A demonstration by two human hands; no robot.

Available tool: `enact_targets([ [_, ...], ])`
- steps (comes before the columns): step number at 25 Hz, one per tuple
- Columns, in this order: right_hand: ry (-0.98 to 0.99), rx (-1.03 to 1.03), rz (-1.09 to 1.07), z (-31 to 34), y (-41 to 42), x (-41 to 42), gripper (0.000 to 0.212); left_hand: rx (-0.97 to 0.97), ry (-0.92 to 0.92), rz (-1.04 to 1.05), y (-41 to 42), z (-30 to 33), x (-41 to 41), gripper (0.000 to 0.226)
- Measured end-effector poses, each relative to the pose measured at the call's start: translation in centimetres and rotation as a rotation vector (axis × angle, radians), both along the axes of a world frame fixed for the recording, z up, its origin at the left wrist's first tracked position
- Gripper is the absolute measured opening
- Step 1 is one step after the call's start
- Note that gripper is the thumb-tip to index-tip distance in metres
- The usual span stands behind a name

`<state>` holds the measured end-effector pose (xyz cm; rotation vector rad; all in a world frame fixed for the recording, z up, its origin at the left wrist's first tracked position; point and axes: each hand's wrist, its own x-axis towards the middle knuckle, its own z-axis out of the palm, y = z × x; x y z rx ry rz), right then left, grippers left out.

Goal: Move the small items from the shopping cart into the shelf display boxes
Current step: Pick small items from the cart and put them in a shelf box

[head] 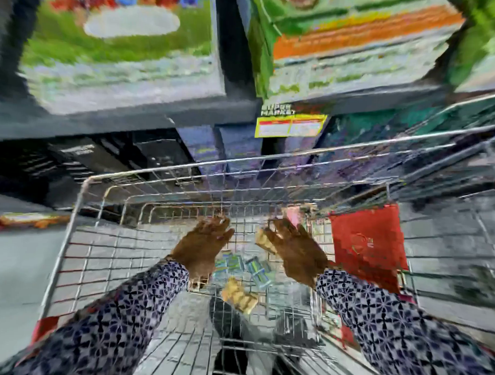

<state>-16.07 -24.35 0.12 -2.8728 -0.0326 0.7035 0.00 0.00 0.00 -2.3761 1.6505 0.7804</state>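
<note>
Both my hands reach down into a wire shopping cart [80, 209]. My left hand [203, 242] hangs over the basket with its fingers spread and nothing in it. My right hand [297, 246] grips a small yellowish packet [265, 240] and a small pink item [291, 215] at the fingertips. On the cart floor lie blue-green small packets [259, 270] and another yellow packet [239, 295]. The whole view is blurred by motion.
A grey shelf [131, 113] stands right behind the cart, with large green boxes [119, 42] on top and a yellow price tag [290, 125] on its edge. Darker boxes sit below. A red panel [367, 245] hangs on the cart's right side.
</note>
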Motion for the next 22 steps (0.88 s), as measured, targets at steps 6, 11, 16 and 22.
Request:
enact_targets([
  [6, -0.033, -0.062, -0.089, -4.3, -2.8, 1.5, 0.067, -0.070, -0.115, -0.164, 0.7, -2.2, 2.4, 0.115],
  [11, -0.049, 0.016, -0.154, -4.4, -1.9, 1.1, 0.075, -0.064, -0.058, 0.059, 0.0, -3.3, 2.7, 0.099],
  [16, -0.089, 0.002, -0.228, -4.7, -1.5, 0.1, 0.076, -0.043, 0.011, 0.239, -1.7, -3.8, 1.2, 0.094],
  [22, -0.171, 0.068, -0.212, -3.4, -0.7, 0.1, 0.079, -0.111, 0.079, 0.382, -2.2, -4.1, -0.2, 0.082],
])
